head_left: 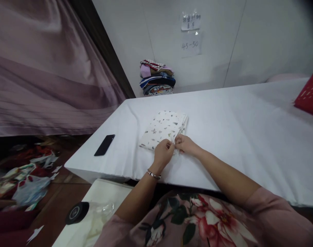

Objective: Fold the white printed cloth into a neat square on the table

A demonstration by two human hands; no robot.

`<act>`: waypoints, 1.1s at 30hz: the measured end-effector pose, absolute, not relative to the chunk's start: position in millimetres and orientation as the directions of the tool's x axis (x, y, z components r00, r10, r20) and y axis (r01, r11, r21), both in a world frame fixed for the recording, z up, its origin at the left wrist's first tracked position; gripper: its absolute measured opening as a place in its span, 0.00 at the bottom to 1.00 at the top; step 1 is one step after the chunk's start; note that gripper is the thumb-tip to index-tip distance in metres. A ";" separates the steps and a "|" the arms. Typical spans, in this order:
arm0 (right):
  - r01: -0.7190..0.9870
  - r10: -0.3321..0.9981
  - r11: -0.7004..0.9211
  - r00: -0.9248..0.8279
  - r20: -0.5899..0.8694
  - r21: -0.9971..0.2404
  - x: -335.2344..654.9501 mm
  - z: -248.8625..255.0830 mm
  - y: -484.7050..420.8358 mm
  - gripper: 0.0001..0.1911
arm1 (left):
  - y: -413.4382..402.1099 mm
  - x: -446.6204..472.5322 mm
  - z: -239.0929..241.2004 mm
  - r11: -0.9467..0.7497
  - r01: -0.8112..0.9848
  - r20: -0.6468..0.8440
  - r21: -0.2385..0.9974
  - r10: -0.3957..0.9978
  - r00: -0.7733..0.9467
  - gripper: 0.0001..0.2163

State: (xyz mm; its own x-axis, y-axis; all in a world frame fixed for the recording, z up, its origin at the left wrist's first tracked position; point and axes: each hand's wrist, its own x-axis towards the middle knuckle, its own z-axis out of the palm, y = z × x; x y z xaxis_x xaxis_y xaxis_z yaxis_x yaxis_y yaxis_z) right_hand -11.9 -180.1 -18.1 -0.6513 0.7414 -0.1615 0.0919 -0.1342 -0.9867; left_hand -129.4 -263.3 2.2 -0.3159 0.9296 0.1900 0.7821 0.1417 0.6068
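A folded white cloth with small printed shapes (163, 128) lies on the white table (236, 123) in front of me. My left hand (163, 153) and my right hand (185, 144) meet at its near right corner. Both hands have their fingers pinched together on the cloth's edge. A bracelet sits on my left wrist.
A black phone (104, 145) lies near the table's left edge. A stack of folded clothes (157, 78) stands by the far wall. A red basket (310, 92) sits at the right edge. Litter covers the floor at left (25, 181). A plastic bottle with black cap (80, 212) lies below.
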 end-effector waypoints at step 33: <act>0.015 0.762 -0.170 -0.632 -0.141 -0.985 -12.0 -26.7 -202.0 0.39 | -253.3 -210.9 -14.0 0.141 0.907 0.457 0.398 0.827 -0.329 0.09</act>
